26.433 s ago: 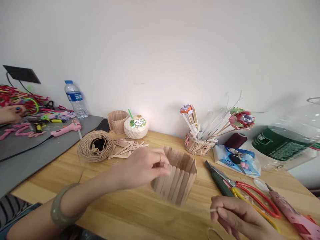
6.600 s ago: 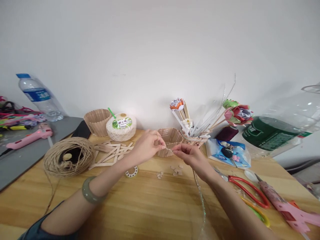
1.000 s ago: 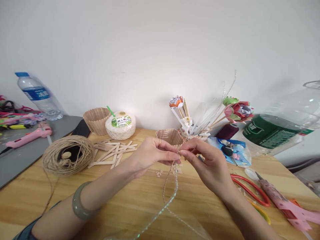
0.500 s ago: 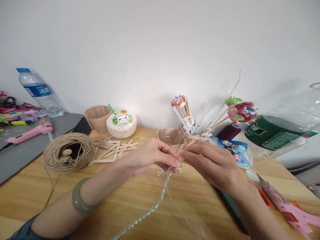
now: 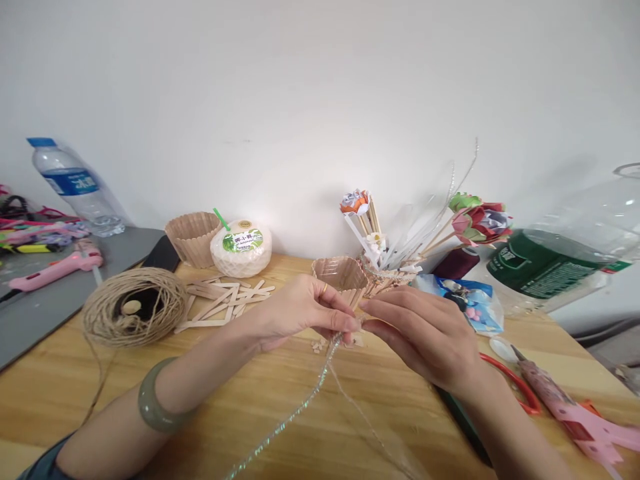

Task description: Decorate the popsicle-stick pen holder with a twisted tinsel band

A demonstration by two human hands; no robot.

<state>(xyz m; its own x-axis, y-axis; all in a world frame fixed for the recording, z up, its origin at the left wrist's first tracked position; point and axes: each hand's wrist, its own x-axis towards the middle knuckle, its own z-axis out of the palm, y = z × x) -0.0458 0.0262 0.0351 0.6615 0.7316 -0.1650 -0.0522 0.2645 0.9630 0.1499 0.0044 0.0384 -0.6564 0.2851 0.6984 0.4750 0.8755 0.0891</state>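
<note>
Left hand (image 5: 300, 313) and right hand (image 5: 425, 330) together above the wooden table (image 5: 280, 393), fingertips nearly touching. Both pinched on one end of a thin glittery strip (image 5: 295, 413), held between thumb and fingers just where the hands meet. From there hanging down toward the near edge of the table, shiny and a little twisted, with a thinner clear strand beside it. On the left wrist, a green bangle (image 5: 153, 407); on one left finger, a ring.

Just behind the hands, a small basket of wooden sticks (image 5: 340, 275), upright on the table. Beside it to the right, a holder with paper flowers (image 5: 480, 223) and clear strips. To the left, a ball of twine (image 5: 135, 307), loose wooden sticks (image 5: 225, 303) lying flat, and a white coconut drink (image 5: 241, 248). At the far right, a pink glue gun (image 5: 575, 413) and red-handled scissors (image 5: 515, 387), partly hidden by the right wrist.
</note>
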